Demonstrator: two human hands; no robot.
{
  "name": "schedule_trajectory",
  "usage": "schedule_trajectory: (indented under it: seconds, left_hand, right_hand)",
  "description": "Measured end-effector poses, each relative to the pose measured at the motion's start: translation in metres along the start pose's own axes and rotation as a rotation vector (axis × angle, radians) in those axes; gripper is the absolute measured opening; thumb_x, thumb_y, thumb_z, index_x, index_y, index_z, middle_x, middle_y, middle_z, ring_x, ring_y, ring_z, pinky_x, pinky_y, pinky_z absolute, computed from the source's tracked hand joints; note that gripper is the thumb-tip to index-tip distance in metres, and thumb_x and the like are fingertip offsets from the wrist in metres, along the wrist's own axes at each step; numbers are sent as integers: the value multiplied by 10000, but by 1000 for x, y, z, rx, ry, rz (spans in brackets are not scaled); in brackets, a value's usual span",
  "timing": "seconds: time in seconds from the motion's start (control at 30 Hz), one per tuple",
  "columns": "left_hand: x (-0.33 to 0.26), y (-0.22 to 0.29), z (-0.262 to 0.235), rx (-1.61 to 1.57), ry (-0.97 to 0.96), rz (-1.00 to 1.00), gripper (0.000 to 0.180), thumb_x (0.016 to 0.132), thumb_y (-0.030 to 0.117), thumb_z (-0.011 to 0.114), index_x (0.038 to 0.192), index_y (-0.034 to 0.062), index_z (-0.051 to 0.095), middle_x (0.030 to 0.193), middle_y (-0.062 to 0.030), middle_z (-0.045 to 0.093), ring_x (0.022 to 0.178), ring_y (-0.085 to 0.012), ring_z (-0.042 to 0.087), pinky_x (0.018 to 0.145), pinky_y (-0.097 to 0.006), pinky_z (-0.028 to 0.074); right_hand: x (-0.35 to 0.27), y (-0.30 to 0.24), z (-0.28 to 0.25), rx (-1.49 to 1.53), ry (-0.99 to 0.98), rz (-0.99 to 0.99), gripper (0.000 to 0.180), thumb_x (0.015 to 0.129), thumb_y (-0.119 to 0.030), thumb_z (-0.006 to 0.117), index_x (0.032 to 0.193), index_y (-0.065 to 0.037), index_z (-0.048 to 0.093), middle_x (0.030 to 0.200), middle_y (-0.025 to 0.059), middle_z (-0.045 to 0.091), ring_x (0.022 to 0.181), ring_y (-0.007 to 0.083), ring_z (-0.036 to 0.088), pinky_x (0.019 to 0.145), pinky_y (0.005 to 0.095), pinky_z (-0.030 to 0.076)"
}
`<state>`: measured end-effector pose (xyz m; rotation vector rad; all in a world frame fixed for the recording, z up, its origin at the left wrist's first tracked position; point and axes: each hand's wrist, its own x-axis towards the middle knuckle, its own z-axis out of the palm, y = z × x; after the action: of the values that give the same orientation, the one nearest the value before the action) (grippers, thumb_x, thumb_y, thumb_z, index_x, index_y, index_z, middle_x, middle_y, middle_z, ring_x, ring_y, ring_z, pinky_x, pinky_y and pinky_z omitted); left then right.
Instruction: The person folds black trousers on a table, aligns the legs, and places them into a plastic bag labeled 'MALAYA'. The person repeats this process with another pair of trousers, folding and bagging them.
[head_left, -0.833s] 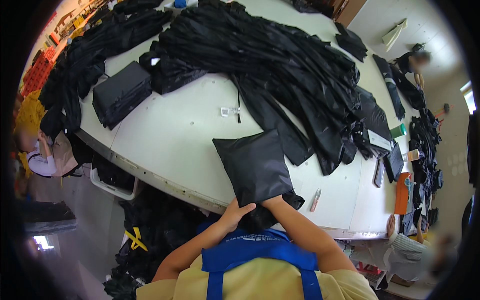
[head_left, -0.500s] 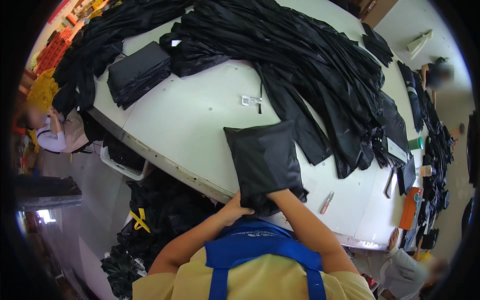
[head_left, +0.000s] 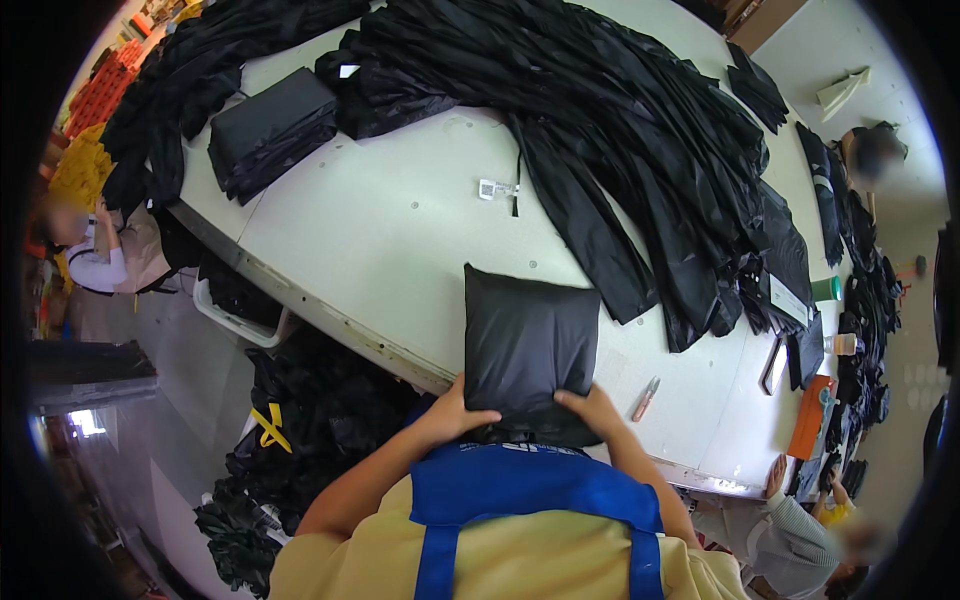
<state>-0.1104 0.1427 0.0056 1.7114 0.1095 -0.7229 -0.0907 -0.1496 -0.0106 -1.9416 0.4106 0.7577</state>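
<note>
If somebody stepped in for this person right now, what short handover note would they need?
Left hand: gripping the near left corner of the black fabric bag.
Right hand: on the bag's near right corner.
The bag lies flat at the near edge of the white table, its near end hanging over the rim.
Done, as it looks: a folded black stack at the far left.
Left, as it looks: the large heap of black fabric across the far side.
A small snipping tool lies right of the bag.

Camera tilts down a bit, so the black pouch sits lower in view now. Both hands slide up: left hand and right hand now press its near edge from either side.
</note>
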Motion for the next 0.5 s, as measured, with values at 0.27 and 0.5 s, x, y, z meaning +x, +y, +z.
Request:
schedule_trajectory:
  seconds: [0.27,0.5]
  left_hand:
    - [62,31,-58,-950,-187,-36,750,888,412,622,1476,162,229,1351,-114,489,1243,-244,457,1020,-387,386]
    - [101,2,-77,-143,77,29,519,835,114,664,1321,73,487,1250,-114,553,1047,-236,569,861,-345,468]
  right_hand:
    - [0,-58,6,457,444,-195,516,816,-275,716,1114,118,561,994,193,661,894,219,625,850,330,477]
    - [-63,-106,14,-359,-630,-448,356,929,-271,579,1193,-32,591,1042,154,667,973,273,654,890,349,481]
